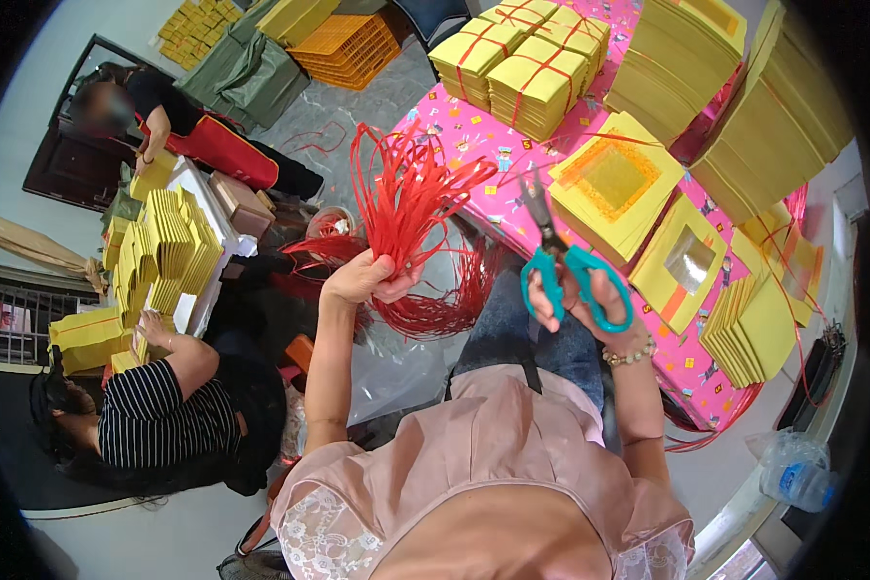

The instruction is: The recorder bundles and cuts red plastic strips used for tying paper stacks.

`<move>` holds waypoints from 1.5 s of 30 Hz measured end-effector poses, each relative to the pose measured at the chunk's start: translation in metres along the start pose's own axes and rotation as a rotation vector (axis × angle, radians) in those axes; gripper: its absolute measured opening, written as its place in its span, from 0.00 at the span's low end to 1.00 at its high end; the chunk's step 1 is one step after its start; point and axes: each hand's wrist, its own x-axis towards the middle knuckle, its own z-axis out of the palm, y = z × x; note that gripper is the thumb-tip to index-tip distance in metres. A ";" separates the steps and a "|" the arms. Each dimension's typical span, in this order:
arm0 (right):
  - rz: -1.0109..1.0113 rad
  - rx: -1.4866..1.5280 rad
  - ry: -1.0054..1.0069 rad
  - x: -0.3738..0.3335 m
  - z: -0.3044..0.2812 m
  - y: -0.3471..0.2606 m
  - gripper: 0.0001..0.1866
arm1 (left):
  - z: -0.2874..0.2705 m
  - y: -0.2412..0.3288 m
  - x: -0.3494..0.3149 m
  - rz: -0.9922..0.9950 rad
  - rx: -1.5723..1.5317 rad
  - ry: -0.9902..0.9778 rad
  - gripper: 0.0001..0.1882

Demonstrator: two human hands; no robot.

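Note:
My left hand [365,278] is closed around a thick bundle of red plastic ribbon strips [406,184]. Looped ends fan out above the fist, and long strands hang below it. In my right hand [601,298] is a pair of scissors with teal handles [601,275], fingers through the loops and dark blades pointing up and away. The blades stand apart from the ribbon bundle, beside the table edge. Just right of the scissors lies a stack of yellow paper sheets [614,179] with an orange and gold panel on top.
The pink patterned table [686,372] holds tied yellow paper bundles [536,77], tall yellow stacks [778,116] and fanned packets [739,333]. At left, two people [169,420] handle yellow paper at another table. An orange crate [346,50] stands on the floor behind. A plastic bottle [807,483] lies lower right.

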 end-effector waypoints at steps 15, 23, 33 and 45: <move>0.011 0.132 0.044 0.030 0.003 0.024 0.34 | 0.006 0.001 0.002 0.000 0.016 0.058 0.38; -0.016 0.111 0.145 0.033 0.012 0.024 0.35 | 0.004 -0.002 0.005 -0.023 0.024 0.008 0.37; -0.056 0.184 0.226 0.031 0.019 0.031 0.34 | 0.004 -0.004 0.009 -0.019 0.046 0.003 0.39; 0.029 0.129 0.029 0.021 0.019 0.035 0.37 | 0.008 0.001 0.013 0.000 -0.060 -0.028 0.36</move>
